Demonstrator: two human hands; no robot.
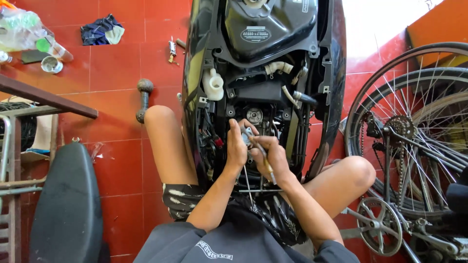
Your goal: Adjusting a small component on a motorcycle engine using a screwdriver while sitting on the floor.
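1. We see our left hand (237,148) closed around a small metal part (247,136) deep in the open body of the black scooter (263,73), just below a round silver cap (254,115).
2. Our right hand (273,156) grips a screwdriver (265,163) with a yellowish handle, fingers wrapped tight, its tip pointing up to the metal part.
3. Both hands touch at the part, between our bent knees.
4. A white plastic reservoir (213,84) sits up and left of the hands, inside the scooter frame.
5. A detached black seat (68,199) lies on the red tiled floor (117,122) at left; a small dumbbell (144,100) lies near our left knee.
6. A bicycle (414,146) with chain and sprocket stands at right.
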